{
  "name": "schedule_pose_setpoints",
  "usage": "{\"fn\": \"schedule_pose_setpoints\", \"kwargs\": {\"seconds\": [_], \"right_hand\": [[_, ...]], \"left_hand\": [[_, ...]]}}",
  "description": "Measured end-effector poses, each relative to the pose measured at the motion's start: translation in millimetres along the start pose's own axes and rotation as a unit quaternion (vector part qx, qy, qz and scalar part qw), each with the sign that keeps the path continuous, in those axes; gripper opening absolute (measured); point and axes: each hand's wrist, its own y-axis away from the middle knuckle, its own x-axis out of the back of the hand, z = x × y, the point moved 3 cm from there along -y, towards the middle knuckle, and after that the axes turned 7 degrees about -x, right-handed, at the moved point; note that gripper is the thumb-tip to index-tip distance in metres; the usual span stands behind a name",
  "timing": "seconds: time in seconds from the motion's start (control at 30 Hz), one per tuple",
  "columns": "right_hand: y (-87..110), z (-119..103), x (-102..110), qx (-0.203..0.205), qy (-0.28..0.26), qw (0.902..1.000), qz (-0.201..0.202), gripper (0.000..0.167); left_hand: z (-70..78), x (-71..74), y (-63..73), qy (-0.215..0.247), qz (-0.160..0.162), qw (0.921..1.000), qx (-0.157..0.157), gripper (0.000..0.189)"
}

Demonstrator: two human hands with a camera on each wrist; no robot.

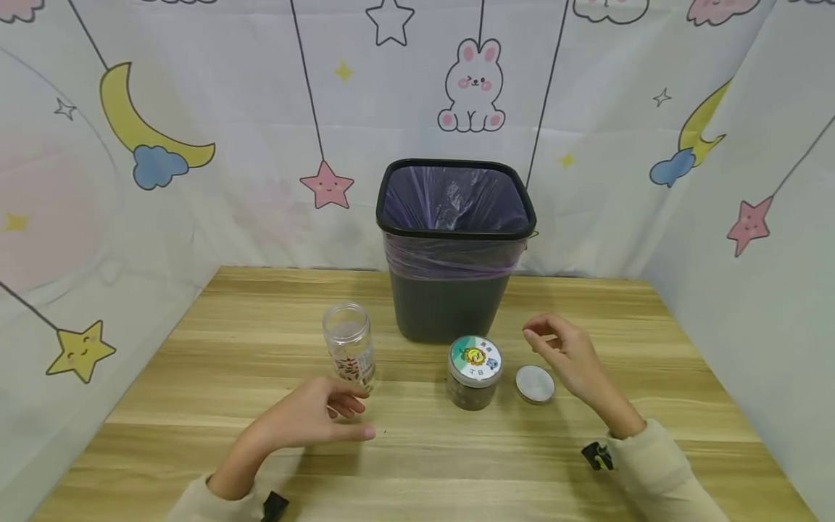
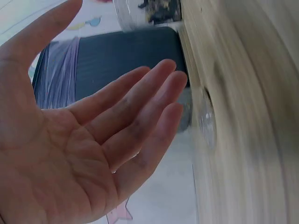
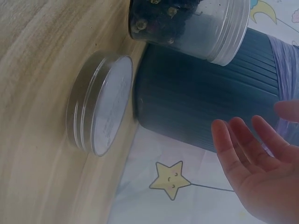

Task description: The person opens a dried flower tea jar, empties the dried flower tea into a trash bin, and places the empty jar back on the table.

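My left hand [image 1: 320, 413] is held over the table just in front of a clear jar [image 1: 349, 344] with dark print, fingers slightly bent and holding nothing. In the left wrist view, the left palm [image 2: 70, 158] faces the camera, and its fingers hide much of that jar. On the right, my right hand [image 1: 567, 355] hovers beside a round lid [image 1: 535, 383] lying on the table, its fingers loosely bent and bare. Between the hands stands a short clear jar [image 1: 471, 395] with dark contents, capped by a green-and-white printed lid [image 1: 476, 358].
A dark bin [image 1: 450, 304] lined with a purple plastic bag stands behind the jars, near the back of the wooden table [image 1: 404, 464]. White cloth [image 1: 248, 145] printed with stars, moons and a rabbit hangs around the back and sides.
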Motion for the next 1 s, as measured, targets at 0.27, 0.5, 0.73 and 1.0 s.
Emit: {"fn": "schedule_pose_setpoints", "kwargs": {"seconds": [0.27, 0.5, 0.73, 1.0], "right_hand": [[2.4, 5, 4, -0.012, 0.004, 0.9999, -0.011, 0.016], [2.2, 6, -3, -0.034, 0.007, 0.9989, -0.03, 0.019], [-1.2, 5, -17, -0.036, -0.008, 0.9981, -0.049, 0.018], [-1.6, 8, -21, -0.038, -0.01, 0.9981, -0.047, 0.017]], "left_hand": [[11.0, -24.9, -29.3, 0.022, 0.001, 0.9995, -0.022, 0.078], [19.3, -43.9, -47.5, 0.037, 0.021, 0.9984, -0.036, 0.091], [24.0, -50.9, -61.4, 0.007, 0.085, 0.9961, -0.024, 0.104], [21.1, -63.4, -85.0, 0.032, 0.11, 0.9933, -0.01, 0.114]]}}
